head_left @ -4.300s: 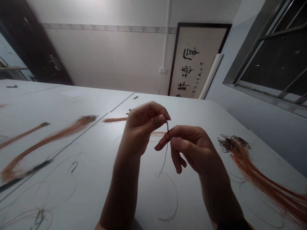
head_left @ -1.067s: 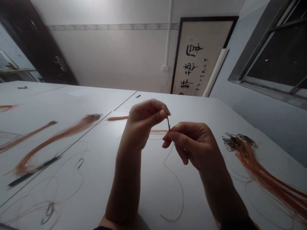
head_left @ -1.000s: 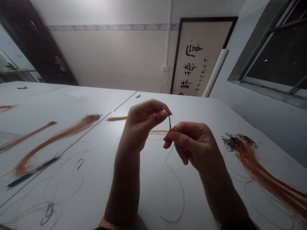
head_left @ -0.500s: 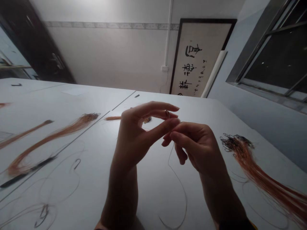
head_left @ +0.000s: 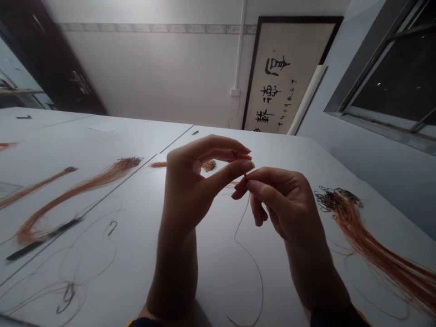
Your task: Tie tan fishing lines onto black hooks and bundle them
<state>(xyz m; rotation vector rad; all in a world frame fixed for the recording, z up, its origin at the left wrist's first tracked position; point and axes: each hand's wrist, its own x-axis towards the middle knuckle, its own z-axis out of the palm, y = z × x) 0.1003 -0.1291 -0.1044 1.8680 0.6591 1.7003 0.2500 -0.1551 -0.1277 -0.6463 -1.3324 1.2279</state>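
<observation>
We see a white table (head_left: 223,268): over it greyish thread (head_left: 241,217), on it rust-orange strands (head_left: 369,247) with black hooks (head_left: 331,200), behind it a patterned band (head_left: 153,28).

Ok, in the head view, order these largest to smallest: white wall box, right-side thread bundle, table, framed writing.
1. Table, by far
2. Framed writing, lower end hidden
3. Right-side thread bundle, long but narrow, cut off by the view's edge
4. White wall box, tiny
</observation>
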